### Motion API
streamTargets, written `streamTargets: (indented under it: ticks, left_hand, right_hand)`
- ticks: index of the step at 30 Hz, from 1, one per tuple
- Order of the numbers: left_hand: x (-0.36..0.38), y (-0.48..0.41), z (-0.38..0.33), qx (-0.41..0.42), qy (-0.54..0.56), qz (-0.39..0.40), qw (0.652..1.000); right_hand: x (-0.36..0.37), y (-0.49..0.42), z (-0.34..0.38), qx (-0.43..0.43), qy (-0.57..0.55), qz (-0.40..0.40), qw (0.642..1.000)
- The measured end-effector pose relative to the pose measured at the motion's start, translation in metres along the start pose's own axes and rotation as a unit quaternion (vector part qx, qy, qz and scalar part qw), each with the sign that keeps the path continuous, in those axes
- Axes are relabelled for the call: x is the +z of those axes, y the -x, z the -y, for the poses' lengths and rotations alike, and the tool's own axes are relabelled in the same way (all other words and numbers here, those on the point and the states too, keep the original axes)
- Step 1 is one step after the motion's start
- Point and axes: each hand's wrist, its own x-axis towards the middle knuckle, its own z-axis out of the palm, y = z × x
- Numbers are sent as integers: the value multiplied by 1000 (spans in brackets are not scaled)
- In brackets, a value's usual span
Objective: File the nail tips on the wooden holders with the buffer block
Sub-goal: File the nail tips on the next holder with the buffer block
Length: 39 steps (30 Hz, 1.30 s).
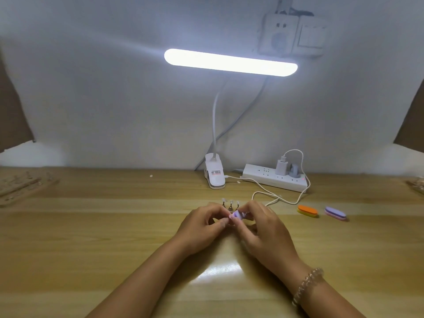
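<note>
Both hands meet at the middle of the wooden table (114, 237). My right hand (261, 232) pinches a small purple buffer block (236, 215) between thumb and fingers. My left hand (202, 228) curls its fingers round a small holder piece right against the block; that piece is mostly hidden by the fingers. Just behind the hands stand three small nail tips on metal stands (230, 204). More wooden holders with nail tips (20, 184) lie blurred at the far left edge.
An orange buffer block (307, 211) and a purple-pink one (335, 213) lie to the right. A clip lamp base (214, 174), a white power strip (274, 177) and a looping white cable (275, 198) sit behind. Another holder (416, 184) shows at the far right.
</note>
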Motion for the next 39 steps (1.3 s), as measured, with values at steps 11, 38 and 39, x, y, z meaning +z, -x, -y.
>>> streamTargets:
  ticks: [11,38,39]
  left_hand:
    - [-1,0,3,3,11,1,1000]
    - [-1,0,2,-15,-2,-3,1000]
    - [-1,0,2,-14,-1,0,1000]
  right_hand:
    - [1,6,8,-48,24,24,998]
    - [2,4,8,-30,-9,-2,999]
    - [3,6,10,-46,0,14,999]
